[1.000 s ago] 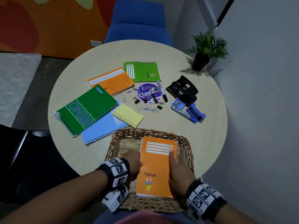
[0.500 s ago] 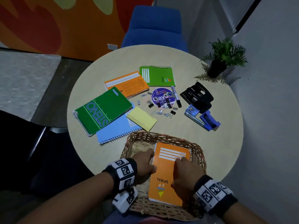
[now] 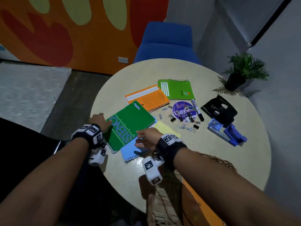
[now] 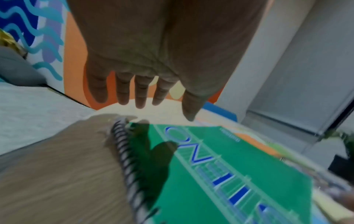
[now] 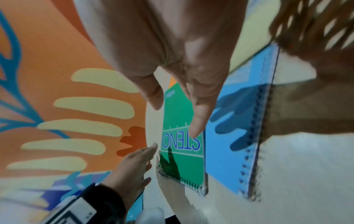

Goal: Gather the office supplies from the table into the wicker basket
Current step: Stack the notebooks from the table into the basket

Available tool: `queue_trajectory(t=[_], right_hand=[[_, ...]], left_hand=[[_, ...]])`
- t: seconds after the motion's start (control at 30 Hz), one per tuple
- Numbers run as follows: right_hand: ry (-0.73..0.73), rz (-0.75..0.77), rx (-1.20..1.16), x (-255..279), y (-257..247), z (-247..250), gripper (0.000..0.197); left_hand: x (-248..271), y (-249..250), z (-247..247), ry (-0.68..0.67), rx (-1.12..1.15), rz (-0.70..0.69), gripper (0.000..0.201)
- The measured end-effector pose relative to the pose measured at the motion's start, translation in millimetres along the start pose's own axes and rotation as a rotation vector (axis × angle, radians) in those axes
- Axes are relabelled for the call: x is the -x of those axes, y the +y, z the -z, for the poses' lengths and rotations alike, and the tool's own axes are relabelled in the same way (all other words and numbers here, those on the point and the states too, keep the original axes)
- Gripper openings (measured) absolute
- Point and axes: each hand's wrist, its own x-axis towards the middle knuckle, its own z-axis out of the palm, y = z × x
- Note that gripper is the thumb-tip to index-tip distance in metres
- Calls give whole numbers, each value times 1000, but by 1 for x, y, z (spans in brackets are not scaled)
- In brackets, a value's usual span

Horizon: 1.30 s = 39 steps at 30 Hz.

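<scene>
Both hands hover with fingers spread, holding nothing: the left hand at the coil edge of the green steno pad, the right hand above the blue notebook. Four notebooks lie on the round bench; a fifth, orange, sits in the wicker basket under the right arm.

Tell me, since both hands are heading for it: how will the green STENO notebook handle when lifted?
The green STENO notebook probably flexes, being thin and card-covered. Its wire spiral may snag. It overlaps the blue notebook, which might get dragged along.
</scene>
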Motion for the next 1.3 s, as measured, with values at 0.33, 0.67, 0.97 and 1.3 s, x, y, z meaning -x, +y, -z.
queue_trajectory(t=[0.33,0.67,0.97,1.3], right_hand=[[235,98,461,-29,8,-26,34],[216,379,245,86,20,69,18],[557,264,935,191,119,192,37],[712,-9,1028,160,163,209,27]], left_hand=[[-2,-19,-30,-128,174,-59,47],[111,22,4,-324,969,-223,12],[224,134,-58,-399,458,-644,23],[229,172,-120,-415,22,-603,16]])
